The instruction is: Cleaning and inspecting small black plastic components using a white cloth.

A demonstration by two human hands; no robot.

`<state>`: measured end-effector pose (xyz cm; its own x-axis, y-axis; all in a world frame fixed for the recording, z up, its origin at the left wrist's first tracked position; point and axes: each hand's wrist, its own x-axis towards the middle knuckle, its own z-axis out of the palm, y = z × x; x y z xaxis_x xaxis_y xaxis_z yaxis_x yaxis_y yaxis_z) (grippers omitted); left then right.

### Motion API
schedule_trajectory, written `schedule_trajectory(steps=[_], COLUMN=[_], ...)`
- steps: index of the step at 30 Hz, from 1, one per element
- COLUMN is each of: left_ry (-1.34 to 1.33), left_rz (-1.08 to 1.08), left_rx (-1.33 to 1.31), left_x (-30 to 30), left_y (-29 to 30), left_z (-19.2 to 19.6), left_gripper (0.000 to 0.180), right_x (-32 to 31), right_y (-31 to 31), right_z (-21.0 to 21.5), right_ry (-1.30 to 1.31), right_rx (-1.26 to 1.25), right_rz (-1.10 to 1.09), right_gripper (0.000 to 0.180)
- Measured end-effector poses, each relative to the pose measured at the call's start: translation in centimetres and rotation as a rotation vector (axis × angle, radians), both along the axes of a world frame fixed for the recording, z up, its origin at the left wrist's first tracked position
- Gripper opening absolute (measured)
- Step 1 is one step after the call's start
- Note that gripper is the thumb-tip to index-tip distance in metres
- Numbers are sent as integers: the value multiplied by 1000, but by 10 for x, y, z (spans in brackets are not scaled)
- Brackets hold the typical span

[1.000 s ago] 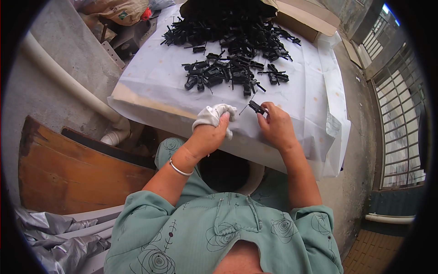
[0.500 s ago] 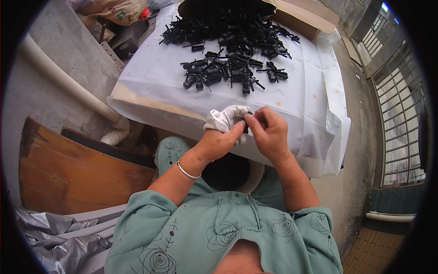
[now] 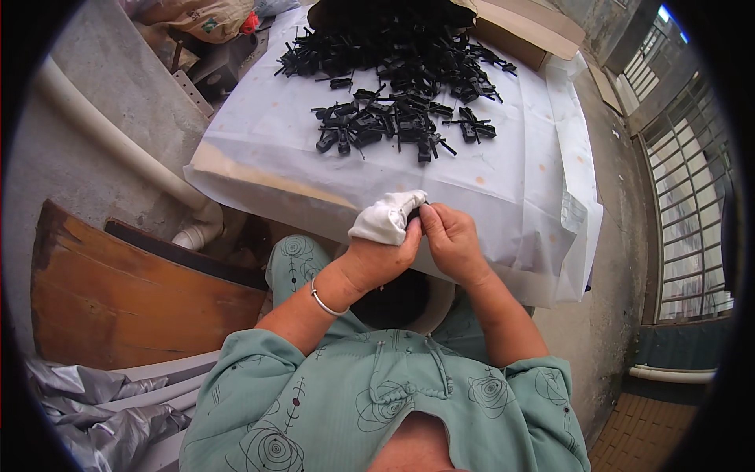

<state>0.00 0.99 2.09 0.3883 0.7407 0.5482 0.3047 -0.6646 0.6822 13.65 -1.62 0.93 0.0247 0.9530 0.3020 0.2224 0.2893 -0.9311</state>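
My left hand (image 3: 376,258), its fingers covered by white cloth (image 3: 384,219), is closed around a small black part (image 3: 416,212) just in front of the table edge. Its bare thumb points up against that part. From the other side my right hand (image 3: 452,238) pinches at the same black part with thumb and fingers. Most of the part is hidden by cloth and fingertips, so its exact kind cannot be made out. Beyond the hands, a pile of similar black plastic parts (image 3: 393,118) with thin prongs lies spread over the table.
White sheeting covers the table (image 3: 519,169). An open cardboard box (image 3: 523,27) stands at its far right. Below my hands, between my knees, is a round tub (image 3: 443,305) with a dark inside. At left are a pipe (image 3: 118,134) and a wooden board (image 3: 134,291).
My right hand has dropped slightly and turned, its fingers now closer together. The cloth-covered left fingers have curled round and tipped a little lower. The pile on the table is unchanged.
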Motion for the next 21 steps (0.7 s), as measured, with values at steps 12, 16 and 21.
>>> schedule_trajectory(steps=[12,16,21], left_ry=[105,-115,76], left_rz=[136,59,105], left_rx=[61,-89,46], left_x=[1,2,-1], left_y=[-2,-4,-6], left_z=[1,4,6], left_gripper=[26,27,26], right_x=[-26,-15,-15], right_y=[4,-1,3], right_z=[-17,-3,-7], right_ry=[224,192,161], right_rx=[-69,-86,-89], right_rz=[-161,-45,-25], right_gripper=[28,28,29])
